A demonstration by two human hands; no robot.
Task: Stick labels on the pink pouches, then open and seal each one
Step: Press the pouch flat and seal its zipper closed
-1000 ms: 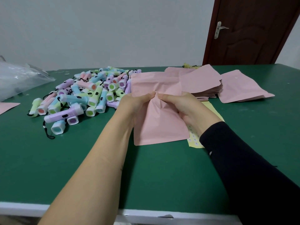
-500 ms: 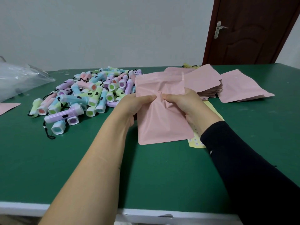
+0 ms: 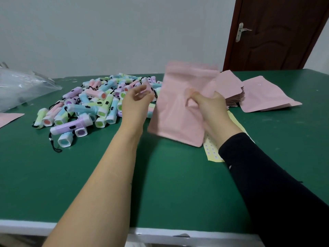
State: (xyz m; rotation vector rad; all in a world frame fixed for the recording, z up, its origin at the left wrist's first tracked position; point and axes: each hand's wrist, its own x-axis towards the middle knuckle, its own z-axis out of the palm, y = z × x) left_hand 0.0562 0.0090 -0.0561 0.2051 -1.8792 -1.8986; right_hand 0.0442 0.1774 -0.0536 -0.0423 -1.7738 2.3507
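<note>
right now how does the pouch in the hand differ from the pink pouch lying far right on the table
The held pouch is lifted, gripped by the right hand; the far-right pouch lies on the table, untouched. The held pouch is creased at the grip; the far-right pouch looks smooth, with a small round mark. Both are pink.

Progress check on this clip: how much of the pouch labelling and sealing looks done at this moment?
Done: a loose pouch on the right seems to carry a small round label; whether it is sealed is unclear. In hand: the right hand grips a lifted pouch; the left hand is open, off it. Left: the stack of pouches behind, beside the label sheet.
</note>
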